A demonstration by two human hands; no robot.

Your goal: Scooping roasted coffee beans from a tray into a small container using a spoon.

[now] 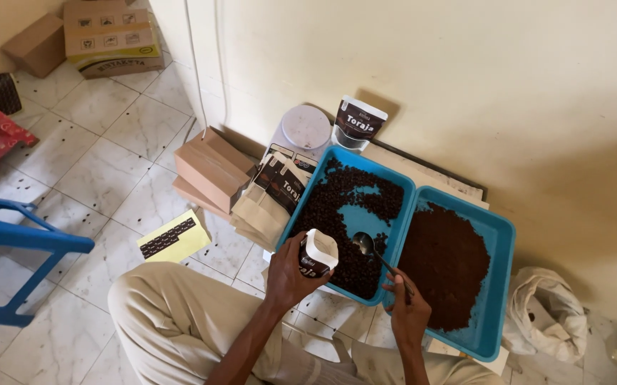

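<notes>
My left hand (288, 276) grips an open dark pouch (317, 254) at the near edge of the bean tray (307, 188). My right hand (408, 308) pinches a spoon (374, 253), its bowl empty over the coffee beans (351, 207). I judge I'm between scoops; next comes a dip, then a level lift to the narrow mouth. The tray's raised rim and the ground-coffee tray (501, 235) crowd my right; tiled floor (109, 164) lies on my left.

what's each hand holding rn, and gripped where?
Left hand grips an open coffee pouch around its lower body. Right hand holds a metal spoon by the handle end, bowl over the blue tray of beans.
</notes>
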